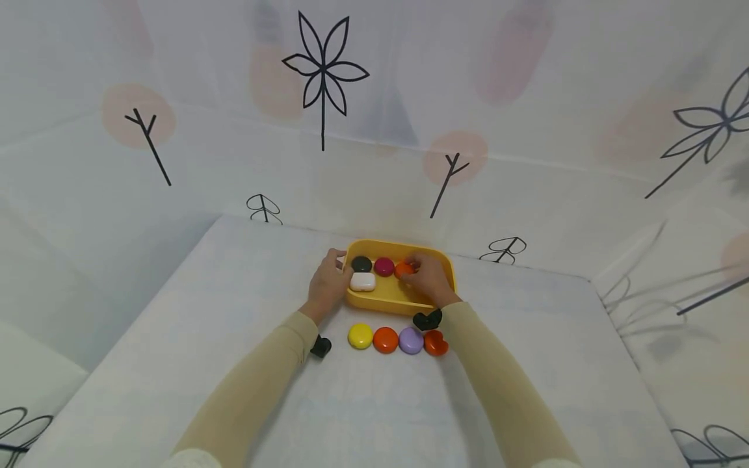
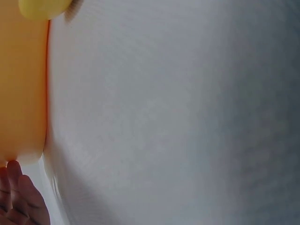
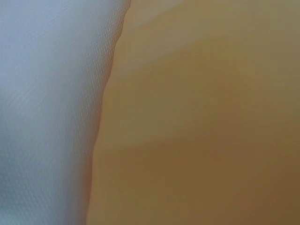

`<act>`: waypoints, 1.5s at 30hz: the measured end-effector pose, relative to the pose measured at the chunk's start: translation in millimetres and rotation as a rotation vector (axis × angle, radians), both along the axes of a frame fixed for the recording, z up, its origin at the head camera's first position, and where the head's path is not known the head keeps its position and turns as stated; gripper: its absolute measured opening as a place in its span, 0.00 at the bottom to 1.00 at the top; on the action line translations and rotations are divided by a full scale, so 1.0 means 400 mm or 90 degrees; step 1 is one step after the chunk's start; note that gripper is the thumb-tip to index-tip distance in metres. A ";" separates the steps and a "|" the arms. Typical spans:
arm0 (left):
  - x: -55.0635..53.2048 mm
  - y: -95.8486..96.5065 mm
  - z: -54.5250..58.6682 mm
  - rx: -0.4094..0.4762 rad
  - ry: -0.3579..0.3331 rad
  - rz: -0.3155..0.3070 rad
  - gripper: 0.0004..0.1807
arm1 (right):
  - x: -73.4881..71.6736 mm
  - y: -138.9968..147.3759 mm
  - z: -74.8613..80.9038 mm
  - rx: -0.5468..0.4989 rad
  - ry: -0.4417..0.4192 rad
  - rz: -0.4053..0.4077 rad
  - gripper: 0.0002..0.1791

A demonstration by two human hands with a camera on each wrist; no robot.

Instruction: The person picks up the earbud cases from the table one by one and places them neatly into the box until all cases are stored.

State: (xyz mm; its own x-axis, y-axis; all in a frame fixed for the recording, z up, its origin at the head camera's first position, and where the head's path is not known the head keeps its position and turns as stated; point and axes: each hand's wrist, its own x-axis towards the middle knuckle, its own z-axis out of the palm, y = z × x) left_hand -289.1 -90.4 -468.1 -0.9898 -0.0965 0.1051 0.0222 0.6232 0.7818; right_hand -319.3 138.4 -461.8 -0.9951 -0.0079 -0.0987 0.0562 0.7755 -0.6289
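Note:
A yellow tray [image 1: 386, 304] with rounded corners lies near the back of the table. My left hand [image 1: 329, 284] holds its left end, and the left wrist view catches the fingertips [image 2: 14, 168] against the tray's outer wall. Inside the right part of the tray, my right hand [image 1: 430, 278] pinches an orange round piece [image 1: 402, 269]. To the left of it, a dark red round piece [image 1: 383, 266] and a black round piece [image 1: 361, 264] make a row. A white rounded rectangular piece [image 1: 362, 281] lies in front of the black one. The right wrist view shows mostly blurred tray wall.
In front of the tray, a row runs left to right: a yellow round piece [image 1: 360, 336], an orange-red round piece [image 1: 385, 340], a lilac round piece [image 1: 411, 340] and a red heart-shaped piece [image 1: 435, 343]. A patterned cloth [image 1: 374, 182] hangs behind the white table [image 1: 374, 409].

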 end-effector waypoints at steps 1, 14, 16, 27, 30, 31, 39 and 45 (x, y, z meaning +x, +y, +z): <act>0.000 0.000 0.000 0.001 -0.001 0.000 0.23 | 0.001 0.000 0.001 -0.003 -0.005 -0.002 0.21; 0.000 0.003 -0.003 -0.006 0.003 0.005 0.22 | 0.017 -0.001 0.024 -0.017 0.003 -0.007 0.23; 0.000 0.004 -0.003 -0.005 0.001 0.003 0.23 | 0.019 0.000 0.028 -0.018 0.011 -0.005 0.23; 0.004 0.004 -0.006 -0.007 0.008 0.007 0.21 | 0.029 0.003 0.037 -0.044 0.042 -0.018 0.22; 0.004 0.003 -0.006 -0.006 0.003 0.006 0.21 | 0.029 0.005 0.036 -0.054 0.042 -0.021 0.23; 0.004 0.003 -0.005 -0.005 0.002 0.006 0.21 | 0.028 0.006 0.035 -0.057 0.043 -0.022 0.23; 0.002 0.003 -0.008 -0.006 0.000 0.007 0.22 | 0.044 0.011 0.045 -0.047 0.096 0.006 0.22; 0.001 0.002 -0.010 -0.008 0.001 0.009 0.23 | 0.066 0.011 0.067 -0.039 0.143 0.024 0.22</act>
